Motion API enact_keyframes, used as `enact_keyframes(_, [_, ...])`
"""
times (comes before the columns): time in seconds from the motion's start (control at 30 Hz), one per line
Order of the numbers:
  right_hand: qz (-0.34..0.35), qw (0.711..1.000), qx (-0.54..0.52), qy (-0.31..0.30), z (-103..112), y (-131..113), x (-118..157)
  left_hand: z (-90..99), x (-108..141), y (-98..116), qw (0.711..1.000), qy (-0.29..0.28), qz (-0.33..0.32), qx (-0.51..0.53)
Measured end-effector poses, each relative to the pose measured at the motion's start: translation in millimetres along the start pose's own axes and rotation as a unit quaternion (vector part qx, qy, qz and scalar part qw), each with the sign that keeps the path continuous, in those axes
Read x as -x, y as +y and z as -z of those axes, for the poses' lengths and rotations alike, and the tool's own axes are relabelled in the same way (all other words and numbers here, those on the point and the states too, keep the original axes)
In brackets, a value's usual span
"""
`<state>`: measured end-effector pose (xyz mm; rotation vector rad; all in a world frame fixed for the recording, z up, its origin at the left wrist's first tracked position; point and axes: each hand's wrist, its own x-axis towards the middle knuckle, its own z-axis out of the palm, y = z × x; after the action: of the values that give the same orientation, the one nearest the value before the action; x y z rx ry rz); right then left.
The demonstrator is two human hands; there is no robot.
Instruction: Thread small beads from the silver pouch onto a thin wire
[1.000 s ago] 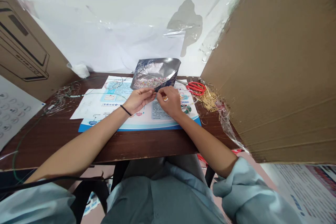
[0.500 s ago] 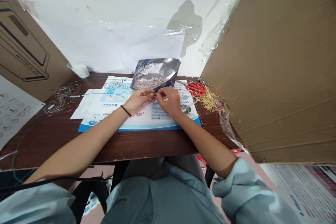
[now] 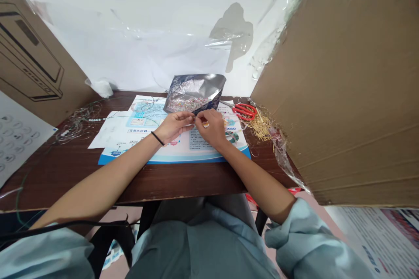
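Left grip point(image 3: 175, 125): thumb and forefinger clamped together on something very fine, other fingers curled, black wristband point(image 3: 157, 138) on the wrist.
Right grip point(image 3: 212, 128): thumb and fingers also pinched closed, tips just beside the left grip's fingertips.
Pinched item point(image 3: 195, 118): too fine to identify, perhaps a thread or wire, held between both grips just under the pouch's lower edge.
Small orange-and-white piece point(image 3: 205, 125): at the right grip's fingertips; unclear whether held.
Handling: short pinches held close together, with the forearms low, look steadiest for anything this fine.
Silver foil pouch point(image 3: 196, 89): open, lying just above the hands, holding multicoloured small beads point(image 3: 187, 104).
Blue-edged printed paper mat point(image 3: 209, 158): under the hands and pouch.
White paper sheet point(image 3: 104, 135): partly beside the mat, on its left.
Tangled clear wire with white beads point(image 3: 77, 124): left of the papers.
Red-handled scissors point(image 3: 244, 111): right of the pouch, at the mat's upper corner.
Loose gold pins point(image 3: 260, 124): heaped just beside the scissors.
Dark brown wooden worktop point(image 3: 65, 174): carries all of these.
Brown cardboard panels point(image 3: 337, 96): stand at the right and left of the worktop.
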<state>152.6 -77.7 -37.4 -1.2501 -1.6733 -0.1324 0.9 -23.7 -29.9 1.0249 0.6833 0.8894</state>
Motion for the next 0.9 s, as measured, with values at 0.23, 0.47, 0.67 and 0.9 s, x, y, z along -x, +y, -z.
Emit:
enact_keyframes(0.23, [-0.014,1.000,0.001,-0.011,0.6,-0.2,0.2,0.1,0.3,-0.1,1.000,-0.005,0.001,-0.001])
enact_keyframes(0.47, [-0.019,0.999,0.023,-0.032,0.3,0.2,-0.1,1.5,-0.5,-1.3,1.000,-0.014,-0.003,-0.015])
enact_keyframes(0.67, [-0.015,0.999,0.033,-0.038,-1.0,0.7,0.3,1.1,-0.2,-1.8,0.999,-0.015,-0.003,-0.033])
enact_keyframes(0.9, [-0.024,0.998,0.031,-0.051,-2.0,2.6,0.9,-2.5,-0.2,-0.7,1.000,0.009,0.006,-0.019])
